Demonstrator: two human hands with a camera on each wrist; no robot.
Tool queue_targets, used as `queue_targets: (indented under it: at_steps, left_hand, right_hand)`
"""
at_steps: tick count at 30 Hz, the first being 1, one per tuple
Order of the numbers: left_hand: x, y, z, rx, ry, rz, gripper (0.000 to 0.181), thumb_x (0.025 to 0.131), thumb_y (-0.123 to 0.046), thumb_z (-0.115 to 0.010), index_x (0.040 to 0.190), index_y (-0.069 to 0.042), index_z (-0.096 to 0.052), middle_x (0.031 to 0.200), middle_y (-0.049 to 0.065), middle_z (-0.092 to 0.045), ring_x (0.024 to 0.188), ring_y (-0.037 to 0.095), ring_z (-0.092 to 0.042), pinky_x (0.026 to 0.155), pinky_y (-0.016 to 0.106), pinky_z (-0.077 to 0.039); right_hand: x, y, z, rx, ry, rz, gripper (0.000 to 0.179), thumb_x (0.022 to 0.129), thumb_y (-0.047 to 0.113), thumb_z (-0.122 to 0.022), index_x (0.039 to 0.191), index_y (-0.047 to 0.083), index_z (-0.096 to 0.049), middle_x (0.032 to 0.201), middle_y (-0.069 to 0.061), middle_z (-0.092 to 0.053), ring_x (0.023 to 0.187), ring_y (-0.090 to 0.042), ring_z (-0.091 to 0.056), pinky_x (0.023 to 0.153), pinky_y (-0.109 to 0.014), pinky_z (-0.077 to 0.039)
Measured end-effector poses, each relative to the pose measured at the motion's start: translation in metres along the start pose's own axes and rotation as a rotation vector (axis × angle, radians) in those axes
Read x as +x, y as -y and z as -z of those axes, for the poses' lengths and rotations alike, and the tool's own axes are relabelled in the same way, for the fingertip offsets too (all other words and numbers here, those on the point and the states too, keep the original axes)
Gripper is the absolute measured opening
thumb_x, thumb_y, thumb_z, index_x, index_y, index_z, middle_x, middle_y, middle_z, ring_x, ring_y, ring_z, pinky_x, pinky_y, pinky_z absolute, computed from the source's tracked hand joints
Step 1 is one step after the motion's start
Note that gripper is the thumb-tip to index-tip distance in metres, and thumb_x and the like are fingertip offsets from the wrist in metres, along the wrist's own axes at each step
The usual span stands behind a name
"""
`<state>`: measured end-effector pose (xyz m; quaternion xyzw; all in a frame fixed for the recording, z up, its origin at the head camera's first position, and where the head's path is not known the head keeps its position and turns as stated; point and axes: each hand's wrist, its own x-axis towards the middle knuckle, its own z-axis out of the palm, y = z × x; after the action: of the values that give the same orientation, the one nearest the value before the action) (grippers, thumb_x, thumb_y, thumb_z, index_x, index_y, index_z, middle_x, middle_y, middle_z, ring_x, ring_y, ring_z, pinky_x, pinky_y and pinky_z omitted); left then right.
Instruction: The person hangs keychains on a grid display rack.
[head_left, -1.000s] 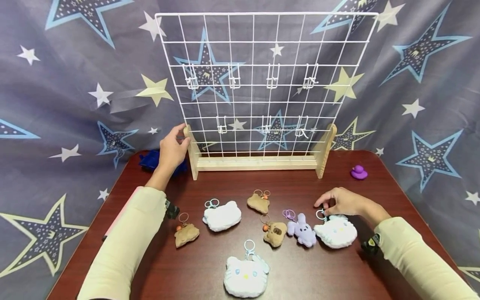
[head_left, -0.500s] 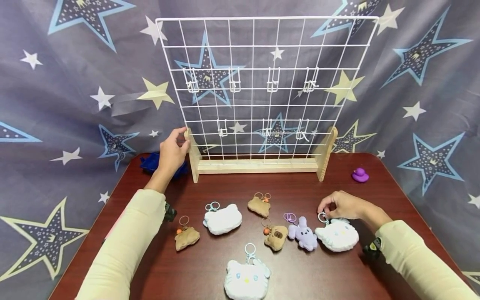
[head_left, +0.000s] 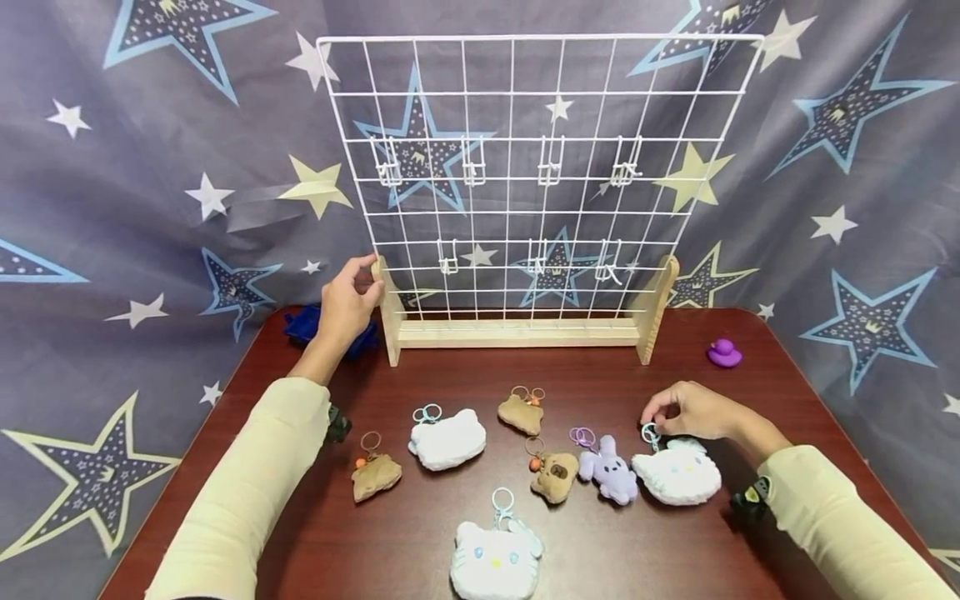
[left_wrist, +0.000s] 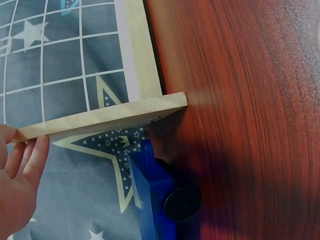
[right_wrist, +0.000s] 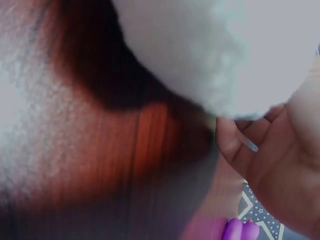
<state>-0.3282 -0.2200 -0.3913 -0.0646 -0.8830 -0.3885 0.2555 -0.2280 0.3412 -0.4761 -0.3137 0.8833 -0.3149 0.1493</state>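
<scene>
At the rack's left side my left hand (head_left: 347, 302) grips the top of the wooden post (left_wrist: 105, 115), thumb on one side and fingers on the other. The post supports a white wire grid (head_left: 510, 212) fitted with several hooks (head_left: 550, 171). Over on the right, my right hand (head_left: 693, 410) pinches the pale blue key ring (head_left: 649, 433) of a white plush cat keychain (head_left: 677, 477). That plush looms large in the right wrist view, covering part of the fingers. Just left of it lies a lilac plush rabbit keychain (head_left: 611, 473).
Other keychains lie on the table (head_left: 337, 550): brown plush ones (head_left: 555, 477) and white plush cats (head_left: 497, 565). A purple toy duck (head_left: 724, 354) sits at the back right. Behind my left hand is a blue object (left_wrist: 150, 190) with a black round part. Starry cloth hangs behind.
My right hand's fingers have come together on the blue key ring and moved slightly right. The left hand keeps its grip on the post.
</scene>
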Motion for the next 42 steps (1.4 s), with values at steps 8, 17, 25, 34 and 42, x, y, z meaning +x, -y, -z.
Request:
queue_targets:
  at_steps: [8, 17, 25, 34, 42]
  left_hand:
    - [-0.001, 0.001, 0.003, -0.005, -0.001, 0.01, 0.043, 0.094, -0.011, -0.069, 0.137, -0.013, -0.063, 0.104, 0.018, -0.076, 0.093, 0.033, -0.074, 0.083, 0.045, -0.058]
    - [-0.007, 0.005, -0.003, -0.007, 0.005, -0.004, 0.043, 0.094, -0.009, -0.069, 0.137, -0.012, -0.064, 0.102, 0.019, -0.076, 0.09, 0.033, -0.074, 0.08, 0.047, -0.058]
    - [-0.004, 0.003, -0.002, -0.009, -0.015, -0.012, 0.043, 0.094, -0.009, -0.07, 0.136, -0.013, -0.064, 0.101, 0.017, -0.077, 0.09, 0.03, -0.075, 0.077, 0.039, -0.057]
    - [-0.003, 0.0, 0.001, -0.004, -0.02, -0.024, 0.043, 0.094, -0.008, -0.069, 0.136, -0.011, -0.064, 0.102, 0.019, -0.076, 0.09, 0.032, -0.075, 0.077, 0.039, -0.058]
    - [-0.004, -0.002, 0.0, 0.007, -0.017, -0.014, 0.043, 0.094, -0.009, -0.069, 0.136, -0.012, -0.064, 0.104, 0.018, -0.077, 0.092, 0.031, -0.075, 0.074, 0.028, -0.054]
  right_hand:
    - [-0.006, 0.004, 0.006, 0.097, -0.078, 0.023, 0.019, 0.088, 0.001, -0.073, 0.099, 0.015, -0.076, 0.077, 0.005, -0.067, 0.069, 0.002, -0.056, 0.06, -0.02, -0.048]
    - [-0.019, 0.006, 0.008, 0.19, -0.205, 0.052, 0.015, 0.093, 0.001, -0.07, 0.105, 0.006, -0.075, 0.09, -0.011, -0.076, 0.082, 0.002, -0.066, 0.072, -0.021, -0.056]
    - [-0.022, 0.02, 0.023, 0.222, -0.354, 0.006, 0.013, 0.091, 0.0, -0.071, 0.103, 0.003, -0.074, 0.086, -0.005, -0.076, 0.075, -0.004, -0.069, 0.067, -0.026, -0.06]
    - [-0.013, 0.034, 0.044, 0.148, -0.425, 0.005, 0.013, 0.091, 0.001, -0.073, 0.103, 0.003, -0.076, 0.084, -0.002, -0.077, 0.073, 0.001, -0.064, 0.063, -0.02, -0.052]
    - [-0.006, 0.053, 0.064, 0.098, -0.539, 0.025, 0.015, 0.088, -0.002, -0.074, 0.103, -0.001, -0.074, 0.078, 0.012, -0.071, 0.064, 0.0, -0.057, 0.054, -0.021, -0.045]
